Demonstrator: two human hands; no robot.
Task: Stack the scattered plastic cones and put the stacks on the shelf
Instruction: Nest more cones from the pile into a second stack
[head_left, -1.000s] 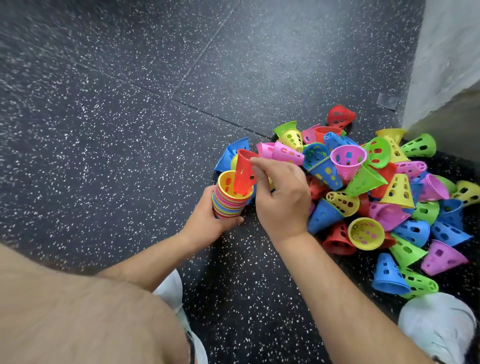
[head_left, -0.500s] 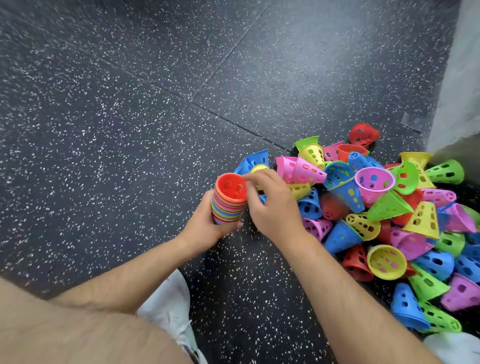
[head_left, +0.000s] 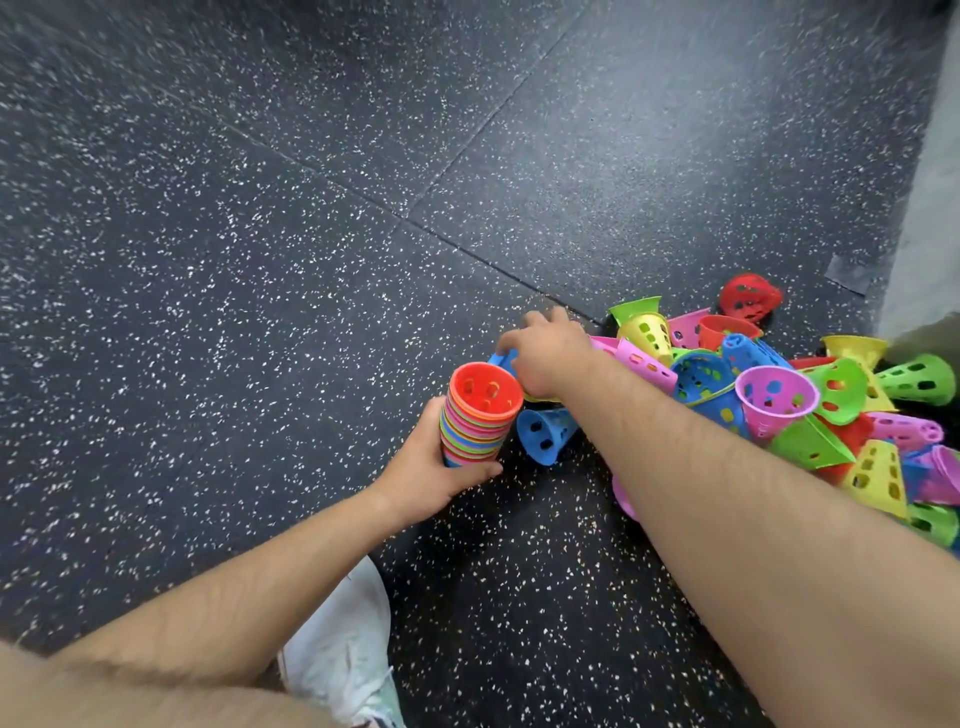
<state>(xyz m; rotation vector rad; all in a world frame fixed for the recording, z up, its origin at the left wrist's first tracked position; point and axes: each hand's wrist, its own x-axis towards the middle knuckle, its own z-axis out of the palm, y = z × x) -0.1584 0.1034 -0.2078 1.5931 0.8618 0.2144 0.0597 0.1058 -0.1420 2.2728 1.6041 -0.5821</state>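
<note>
Fingers (head_left: 432, 421) of left hand (head_left: 431, 467) wrap stack (head_left: 475, 431), red cone (head_left: 485, 387) topmost, beside pile (head_left: 776, 395) on floor (head_left: 260, 260). Right hand (head_left: 545, 353) over blue cone (head_left: 500, 358) at pile edge; grip unclear. Step: stacking. Next, likely: pinch rim, nest squarely. Count: one stack, twenty-odd loose cones, arm (head_left: 727, 519) hiding more. Shelf unseen.

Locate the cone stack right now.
Head view, centre: the cone stack, red on top, sits in the left hand, just left of a loose blue cone.

The person is wearing a white shoe (head_left: 337, 639); a bare, hairy left forearm (head_left: 249, 582) and right forearm (head_left: 727, 509) are showing either side of it.
</note>
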